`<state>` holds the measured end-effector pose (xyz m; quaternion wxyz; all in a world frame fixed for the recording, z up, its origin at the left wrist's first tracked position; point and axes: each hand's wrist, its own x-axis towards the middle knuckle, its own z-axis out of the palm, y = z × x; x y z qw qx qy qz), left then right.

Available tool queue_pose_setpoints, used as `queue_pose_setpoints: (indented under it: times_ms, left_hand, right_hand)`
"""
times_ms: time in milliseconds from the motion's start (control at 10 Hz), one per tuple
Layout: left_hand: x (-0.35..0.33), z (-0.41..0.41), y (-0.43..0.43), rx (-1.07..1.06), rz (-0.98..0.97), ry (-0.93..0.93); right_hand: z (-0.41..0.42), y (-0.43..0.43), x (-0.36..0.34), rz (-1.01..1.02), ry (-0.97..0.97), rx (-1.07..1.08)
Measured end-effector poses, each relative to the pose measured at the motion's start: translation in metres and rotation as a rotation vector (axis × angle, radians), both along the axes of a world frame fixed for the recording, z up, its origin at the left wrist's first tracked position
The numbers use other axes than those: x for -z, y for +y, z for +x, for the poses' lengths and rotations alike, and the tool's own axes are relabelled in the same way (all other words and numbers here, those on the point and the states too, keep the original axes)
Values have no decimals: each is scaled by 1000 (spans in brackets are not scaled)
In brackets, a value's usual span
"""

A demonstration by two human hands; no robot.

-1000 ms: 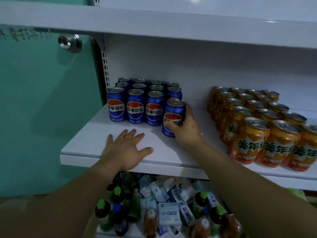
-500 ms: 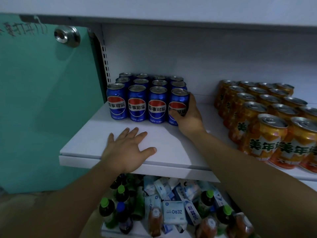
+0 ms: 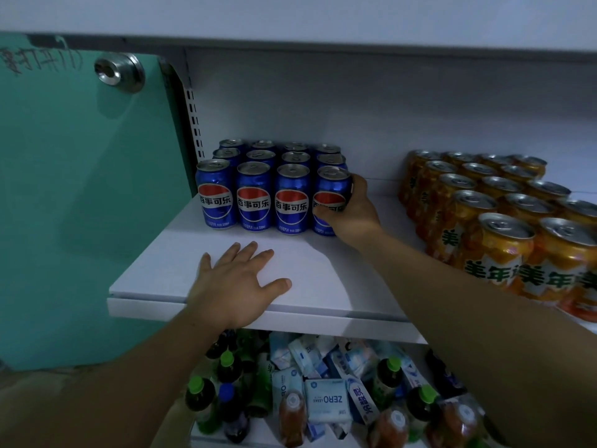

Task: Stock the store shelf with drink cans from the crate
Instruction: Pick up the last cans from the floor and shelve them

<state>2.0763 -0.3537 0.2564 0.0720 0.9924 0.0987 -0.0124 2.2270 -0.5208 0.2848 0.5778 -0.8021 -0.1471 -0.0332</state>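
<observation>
A block of blue Pepsi cans [image 3: 255,195] stands in rows at the back left of the white shelf [image 3: 155,279]. My right hand [image 3: 352,211] grips the rightmost front blue can [image 3: 332,185], which stands upright in line with the front row. My left hand [image 3: 235,282] rests flat, fingers spread, on the shelf near its front edge. The crate is out of view.
Several orange cans [image 3: 504,240] fill the right side of the same shelf. Bare shelf lies between the two groups. A teal panel [image 3: 71,189] with a metal knob [image 3: 119,72] is at the left. Bottles and packets [image 3: 326,399] crowd the shelf below.
My right hand pushed the blue can back from in front of the block until it lined up with the front row. The left hand stayed flat on the shelf.
</observation>
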Motion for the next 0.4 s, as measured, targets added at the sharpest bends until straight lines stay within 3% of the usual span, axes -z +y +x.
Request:
queue_pose_setpoints:
  times_ms: [400]
  left_hand:
    - [-5,1,1,-3,-23,3]
  right_hand:
    - [-14,-10,-18,-296,67,37]
